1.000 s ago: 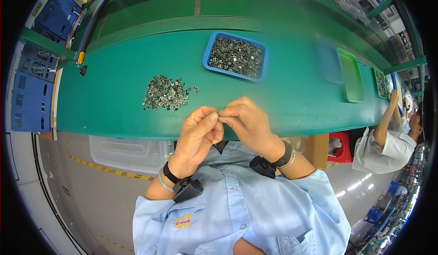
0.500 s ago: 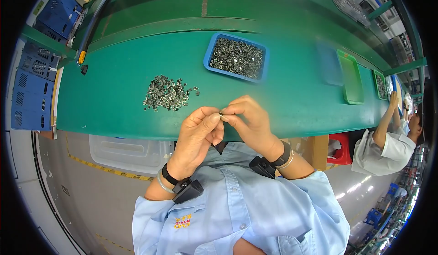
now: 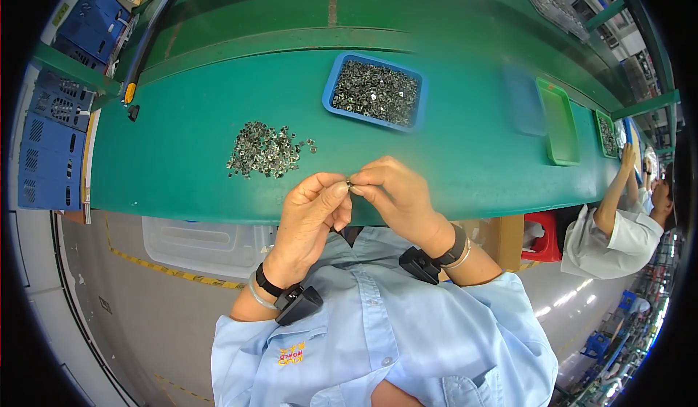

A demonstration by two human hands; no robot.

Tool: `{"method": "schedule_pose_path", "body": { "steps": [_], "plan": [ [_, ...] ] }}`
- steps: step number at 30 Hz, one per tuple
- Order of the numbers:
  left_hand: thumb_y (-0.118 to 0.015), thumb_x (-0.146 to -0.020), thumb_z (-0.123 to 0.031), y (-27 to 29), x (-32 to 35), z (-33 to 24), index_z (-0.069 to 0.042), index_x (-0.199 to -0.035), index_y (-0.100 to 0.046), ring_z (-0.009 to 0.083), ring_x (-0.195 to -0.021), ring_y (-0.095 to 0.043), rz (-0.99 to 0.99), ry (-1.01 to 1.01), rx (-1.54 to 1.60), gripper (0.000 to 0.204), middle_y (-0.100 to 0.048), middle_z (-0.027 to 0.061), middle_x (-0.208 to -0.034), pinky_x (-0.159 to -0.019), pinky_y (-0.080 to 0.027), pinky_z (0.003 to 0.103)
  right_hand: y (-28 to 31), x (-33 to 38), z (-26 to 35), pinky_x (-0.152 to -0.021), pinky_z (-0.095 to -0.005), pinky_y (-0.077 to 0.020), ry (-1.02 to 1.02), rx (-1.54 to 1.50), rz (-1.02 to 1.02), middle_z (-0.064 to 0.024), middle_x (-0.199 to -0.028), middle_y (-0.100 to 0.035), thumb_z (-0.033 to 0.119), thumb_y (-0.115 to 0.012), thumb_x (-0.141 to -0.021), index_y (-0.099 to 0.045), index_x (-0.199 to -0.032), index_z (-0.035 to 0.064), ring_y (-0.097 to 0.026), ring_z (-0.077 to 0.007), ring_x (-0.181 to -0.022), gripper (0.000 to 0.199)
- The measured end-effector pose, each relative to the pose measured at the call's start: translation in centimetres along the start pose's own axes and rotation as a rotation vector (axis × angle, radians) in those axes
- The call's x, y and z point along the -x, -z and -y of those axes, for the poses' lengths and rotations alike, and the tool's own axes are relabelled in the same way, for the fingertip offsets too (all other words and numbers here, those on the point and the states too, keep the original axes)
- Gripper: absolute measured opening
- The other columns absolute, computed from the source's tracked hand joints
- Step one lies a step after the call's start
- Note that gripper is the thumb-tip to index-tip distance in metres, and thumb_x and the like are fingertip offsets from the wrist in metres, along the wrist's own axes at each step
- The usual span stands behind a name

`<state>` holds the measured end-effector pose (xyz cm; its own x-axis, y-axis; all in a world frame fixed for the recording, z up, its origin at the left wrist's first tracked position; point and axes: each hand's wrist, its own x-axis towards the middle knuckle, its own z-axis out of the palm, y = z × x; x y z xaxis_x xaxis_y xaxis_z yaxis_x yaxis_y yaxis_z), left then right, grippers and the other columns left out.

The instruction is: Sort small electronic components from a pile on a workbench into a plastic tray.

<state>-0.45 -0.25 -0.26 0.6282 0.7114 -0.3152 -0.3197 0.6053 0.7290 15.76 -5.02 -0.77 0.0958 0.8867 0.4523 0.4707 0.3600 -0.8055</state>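
Observation:
My left hand (image 3: pixel 314 214) and my right hand (image 3: pixel 398 194) meet fingertip to fingertip above the front edge of the green table. Both are closed in a pinch on one small metal part (image 3: pixel 349 184), mostly covered by the fingers. Beyond my left hand lies a loose pile of small shiny metal parts (image 3: pixel 263 150), with a few strays on its right side. Farther back, past my right hand, a blue tray (image 3: pixel 331 87) is filled with many similar small metal parts (image 3: pixel 378 93).
A green tray (image 3: pixel 558 127) and a translucent bluish sheet or lid (image 3: pixel 525 101) lie to the right. At far right a co-worker (image 3: pixel 614 240) sits at the same table (image 3: pixel 182 181). Blue perforated bins (image 3: pixel 51 160) stand left; a clear plastic box (image 3: pixel 200 247) is below the table edge.
Both hands stay together in the same pinch, with only a slight shift of the fingers. Pile and trays look unchanged.

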Motion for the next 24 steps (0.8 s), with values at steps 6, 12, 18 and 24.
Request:
{"method": "schedule_pose_path", "body": {
  "steps": [6,12,18,24],
  "plan": [
    [-0.061,-0.090,-0.014,0.05,0.09,0.03,-0.003,-0.100,-0.061,0.0089,-0.060,-0.053,0.005,-0.002,0.022,0.015,-0.059,0.0022,-0.073,-0.051,-0.041,0.021,-0.17,0.17,-0.11,-0.063,-0.0304,-0.0494,0.035,-0.008,-0.020,-0.0077,-0.085,-0.063,0.000,-0.069,-0.077,-0.062,-0.090,0.0054,-0.061,-0.0213,-0.075,0.016],
    [-0.061,-0.090,-0.013,0.12,0.08,0.09,-0.003,-0.100,-0.060,0.0090,-0.060,-0.053,-0.003,-0.007,0.010,0.015,-0.059,0.0027,-0.073,-0.052,-0.041,0.021,-0.20,0.07,-0.22,-0.059,-0.0296,-0.0507,0.079,0.004,-0.025,-0.0089,-0.084,-0.063,0.001,-0.068,-0.078,-0.061,-0.091,0.0043,-0.062,-0.0219,-0.073,0.014],
    [-0.058,-0.091,-0.014,0.06,0.08,0.23,-0.002,-0.100,-0.060,0.0094,-0.059,-0.052,-0.008,-0.021,-0.010,0.014,-0.059,0.0035,-0.072,-0.051,-0.041,0.022,-0.21,0.20,-0.31,-0.060,-0.0299,-0.0504,0.092,-0.005,-0.030,-0.0086,-0.084,-0.063,0.000,-0.067,-0.078,-0.061,-0.092,0.0042,-0.062,-0.0221,-0.074,0.017],
    [-0.056,-0.093,-0.016,-0.28,0.02,-0.55,-0.003,-0.094,-0.057,0.0109,-0.058,-0.051,0.047,0.041,0.086,0.013,-0.057,0.0039,-0.070,-0.049,-0.040,0.023,-0.10,0.14,-0.52,-0.061,-0.0308,-0.0502,0.174,-0.007,-0.029,-0.0079,-0.084,-0.063,-0.001,-0.067,-0.076,-0.061,-0.092,0.0042,-0.062,-0.0222,-0.075,0.018]
  ]
}}
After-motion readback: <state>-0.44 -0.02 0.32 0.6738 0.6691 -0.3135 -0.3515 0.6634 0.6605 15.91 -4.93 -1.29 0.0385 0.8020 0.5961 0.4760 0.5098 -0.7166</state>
